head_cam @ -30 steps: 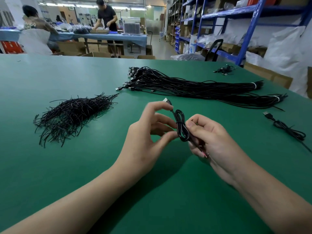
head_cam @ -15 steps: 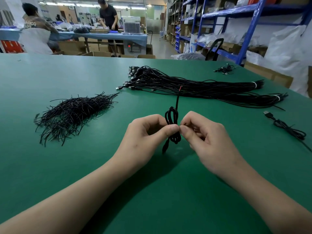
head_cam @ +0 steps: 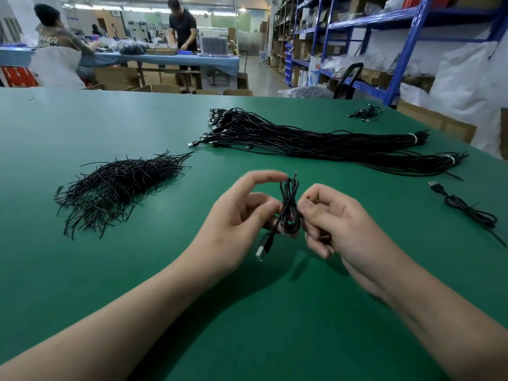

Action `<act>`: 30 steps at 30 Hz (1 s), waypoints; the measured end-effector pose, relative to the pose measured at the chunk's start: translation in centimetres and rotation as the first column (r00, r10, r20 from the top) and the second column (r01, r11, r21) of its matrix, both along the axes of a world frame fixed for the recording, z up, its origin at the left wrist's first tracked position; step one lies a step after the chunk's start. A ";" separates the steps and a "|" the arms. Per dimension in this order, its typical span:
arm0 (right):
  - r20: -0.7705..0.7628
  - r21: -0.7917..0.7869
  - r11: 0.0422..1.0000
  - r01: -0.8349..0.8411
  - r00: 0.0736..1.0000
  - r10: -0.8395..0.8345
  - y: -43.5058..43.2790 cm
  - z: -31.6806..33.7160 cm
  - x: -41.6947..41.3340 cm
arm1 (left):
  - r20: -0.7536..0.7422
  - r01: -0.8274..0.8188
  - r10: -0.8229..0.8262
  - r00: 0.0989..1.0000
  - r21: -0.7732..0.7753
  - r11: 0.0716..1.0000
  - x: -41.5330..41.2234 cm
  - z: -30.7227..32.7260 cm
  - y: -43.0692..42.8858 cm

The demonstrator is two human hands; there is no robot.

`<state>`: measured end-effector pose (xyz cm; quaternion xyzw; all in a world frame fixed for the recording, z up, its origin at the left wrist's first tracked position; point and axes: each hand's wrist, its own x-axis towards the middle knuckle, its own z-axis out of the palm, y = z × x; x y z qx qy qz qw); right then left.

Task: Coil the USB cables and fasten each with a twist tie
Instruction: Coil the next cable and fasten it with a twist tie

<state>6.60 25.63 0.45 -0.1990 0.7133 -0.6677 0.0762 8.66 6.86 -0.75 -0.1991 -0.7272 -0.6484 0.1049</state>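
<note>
A small coiled black USB cable [head_cam: 289, 209] stands upright between both hands above the green table [head_cam: 110, 270]. My left hand [head_cam: 242, 218] pinches its waist with the thumb, the index finger arched over the top loop. My right hand [head_cam: 338, 224] pinches the same waist from the right with curled fingers. The USB plug [head_cam: 264, 247] dangles below the left hand. A heap of black twist ties [head_cam: 118, 185] lies to the left. Long bundles of uncoiled USB cables [head_cam: 316, 141] lie behind.
A coiled cable [head_cam: 467, 210] rests at the right, near the table edge. Another small cable bunch [head_cam: 364, 112] sits at the far right corner. Blue shelving [head_cam: 406, 37] stands beyond the table. Two people work at a far table [head_cam: 165, 59].
The left index finger has lifted off the pinch and arched over the coil's top. The coil sits slightly rotated, and its plug hangs lower left.
</note>
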 end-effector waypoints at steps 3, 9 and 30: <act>0.152 -0.092 0.994 -0.054 0.986 0.067 0.2 0.0 0.0 | -0.098 -0.143 0.125 0.987 -0.220 0.965 -0.1 -0.1 -0.2; -0.139 0.081 0.997 0.007 0.990 0.005 -0.2 0.0 0.1 | -0.241 -0.280 0.222 0.945 -0.242 0.929 -0.1 0.2 -0.6; -0.523 0.341 0.907 0.246 0.852 -0.034 0.0 0.0 0.3 | 0.173 -0.099 0.091 0.981 0.039 0.994 0.0 0.0 0.5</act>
